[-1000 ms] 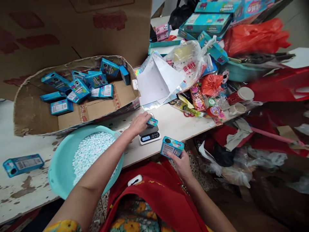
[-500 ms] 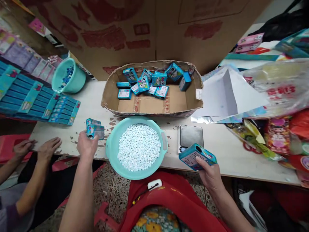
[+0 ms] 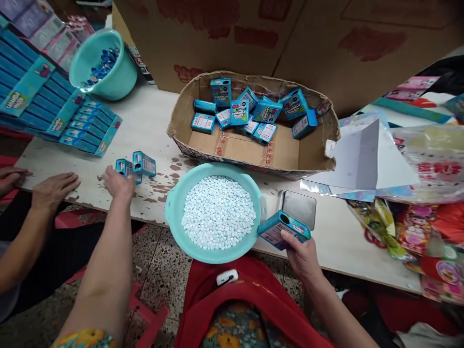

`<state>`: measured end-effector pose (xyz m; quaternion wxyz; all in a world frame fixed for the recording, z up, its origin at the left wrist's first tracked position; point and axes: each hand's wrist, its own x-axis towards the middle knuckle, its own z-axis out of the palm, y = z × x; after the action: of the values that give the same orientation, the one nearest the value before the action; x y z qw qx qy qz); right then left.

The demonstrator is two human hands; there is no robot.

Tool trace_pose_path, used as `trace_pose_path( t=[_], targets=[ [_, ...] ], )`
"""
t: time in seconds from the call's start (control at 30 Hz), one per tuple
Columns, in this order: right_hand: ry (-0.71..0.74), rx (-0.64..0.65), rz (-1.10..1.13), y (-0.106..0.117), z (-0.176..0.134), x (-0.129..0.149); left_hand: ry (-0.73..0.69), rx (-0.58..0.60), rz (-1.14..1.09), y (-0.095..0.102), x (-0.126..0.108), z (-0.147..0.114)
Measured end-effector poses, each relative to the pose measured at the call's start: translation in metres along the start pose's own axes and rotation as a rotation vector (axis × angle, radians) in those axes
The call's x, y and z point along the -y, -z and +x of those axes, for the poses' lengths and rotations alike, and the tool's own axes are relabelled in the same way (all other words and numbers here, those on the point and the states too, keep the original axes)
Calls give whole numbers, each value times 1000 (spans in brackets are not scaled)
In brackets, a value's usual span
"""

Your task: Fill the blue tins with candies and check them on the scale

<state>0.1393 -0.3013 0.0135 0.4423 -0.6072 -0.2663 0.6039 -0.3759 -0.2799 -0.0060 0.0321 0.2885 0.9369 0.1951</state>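
Pinching a blue box between thumb and fingers of the right hand, tilted before the scale, between three and four o'clock from the basin of white pellets. Reaching toward half past nine with the left hand to two more boxes on the table; unable to tell whether gripping. Facing, toward one o'clock, a carton of jumbled packets. Flanked beyond nine o'clock by a co-worker's hand.

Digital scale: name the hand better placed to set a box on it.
Probably the right hand: it holds a Caramelo Macizo box by the digital scale, while the left hand is beyond the teal basin, beside two similar boxes.
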Motion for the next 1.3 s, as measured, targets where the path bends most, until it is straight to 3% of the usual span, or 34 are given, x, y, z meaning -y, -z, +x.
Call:
trace_pose_path(
  t=[0.1,0.13,0.17,0.23,0.27,0.37,0.47,0.63,0.7,0.8,0.9,1.0,1.17,1.3],
  targets=[
    [54,4,5,-5,0,-2,-186,-286,-115,-3,-34,-60],
    [69,11,11,-7,0,-2,-293,-206,-192,-11,-51,-86],
    [80,21,19,-10,-1,-2,-416,-54,-260,-22,-70,-114],
    [91,42,27,-14,-3,-1,-658,379,-249,-51,-107,-163],
    [93,54,24,-16,-4,0,-703,511,-209,-64,-124,-182],
    [98,83,15,-19,-9,0,-694,665,-93,-88,-155,-220],
    [107,71,19,-14,-11,-2,-806,660,-53,-82,-152,-250],
    [109,12,39,-6,-11,-5,-1045,507,46,-70,-131,-293],
    [119,-9,52,-4,-10,-4,-1113,457,98,-77,-131,-289],
    [153,-10,41,-3,-11,1,-1149,405,150,-92,-138,-261],
    [175,8,4,-1,-14,7,-1058,420,139,-99,-143,-229],
    [196,22,-89,-4,-18,11,-785,465,-3,-101,-141,-212],
    [263,164,-343,-29,-21,17,-25,517,-654,-91,-133,-220],
    [388,259,-555,-57,-15,17,147,530,-861,-65,-139,-234]
  ],
)
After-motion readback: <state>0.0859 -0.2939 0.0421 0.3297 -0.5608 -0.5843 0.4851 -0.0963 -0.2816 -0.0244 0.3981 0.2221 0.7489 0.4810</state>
